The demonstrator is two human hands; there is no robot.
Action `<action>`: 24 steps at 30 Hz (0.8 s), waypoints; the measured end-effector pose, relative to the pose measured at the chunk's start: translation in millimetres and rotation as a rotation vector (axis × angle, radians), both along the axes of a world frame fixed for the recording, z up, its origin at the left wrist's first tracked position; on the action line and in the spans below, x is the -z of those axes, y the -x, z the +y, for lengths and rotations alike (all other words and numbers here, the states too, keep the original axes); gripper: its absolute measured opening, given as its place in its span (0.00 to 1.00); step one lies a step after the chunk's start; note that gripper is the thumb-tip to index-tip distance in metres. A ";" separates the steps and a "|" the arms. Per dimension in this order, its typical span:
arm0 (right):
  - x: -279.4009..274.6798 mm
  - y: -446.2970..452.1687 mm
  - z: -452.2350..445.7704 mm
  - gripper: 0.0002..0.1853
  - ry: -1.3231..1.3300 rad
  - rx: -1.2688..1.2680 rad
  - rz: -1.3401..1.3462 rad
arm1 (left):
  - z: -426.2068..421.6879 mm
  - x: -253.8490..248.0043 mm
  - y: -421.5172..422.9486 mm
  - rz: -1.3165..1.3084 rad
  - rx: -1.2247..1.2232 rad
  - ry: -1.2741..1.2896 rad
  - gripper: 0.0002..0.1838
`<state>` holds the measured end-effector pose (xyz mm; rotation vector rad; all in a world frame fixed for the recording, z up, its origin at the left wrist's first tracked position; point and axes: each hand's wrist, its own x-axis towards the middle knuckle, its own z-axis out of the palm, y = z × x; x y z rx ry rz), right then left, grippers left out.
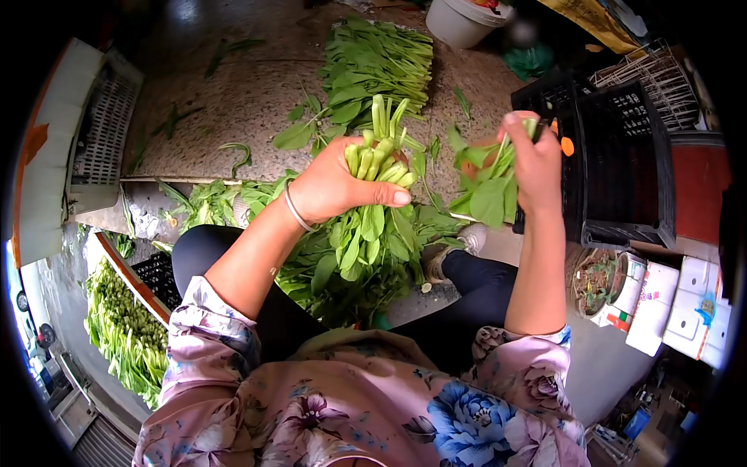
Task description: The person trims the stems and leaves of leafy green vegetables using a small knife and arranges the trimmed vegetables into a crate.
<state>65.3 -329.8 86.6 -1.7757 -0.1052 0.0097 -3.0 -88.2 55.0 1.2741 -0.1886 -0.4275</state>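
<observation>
My left hand (331,183) is closed round a bunch of leafy greens (377,159), the pale cut stem ends pointing up and the leaves hanging below. A few stems stand higher than the others. To the right, my right hand (537,159) grips a smaller clump of greens (490,191), its leaves drooping left and down. Something dark shows by the right thumb and fingers; I cannot make out what it is. Between my knees lies a heap of loose greens (342,292). Beyond my hands, a neat stack of greens (377,66) lies on the speckled tabletop (272,101).
Black plastic crates (626,163) stand at the right, close to my right hand. A white bucket (467,22) is at the back. At lower left a crate holds packed greens (128,327). White boxes (689,303) sit at the far right. Loose leaves are scattered about.
</observation>
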 end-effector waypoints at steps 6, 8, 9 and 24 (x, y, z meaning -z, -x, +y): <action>14.0 36.0 57.1 0.12 -0.207 -0.218 0.262 | -6.0 -3.7 2.2 -0.039 0.079 -0.071 0.14; 22.8 37.4 60.5 0.10 -0.152 -0.247 0.283 | -7.3 -4.1 2.0 -0.072 0.123 -0.181 0.16; 25.9 38.2 60.5 0.08 -0.097 -0.276 0.301 | -7.8 -0.1 1.4 -0.104 0.138 -0.161 0.19; 22.8 31.0 51.6 0.13 -0.136 -0.183 0.272 | -7.8 2.3 -1.5 0.041 -0.131 -0.141 0.17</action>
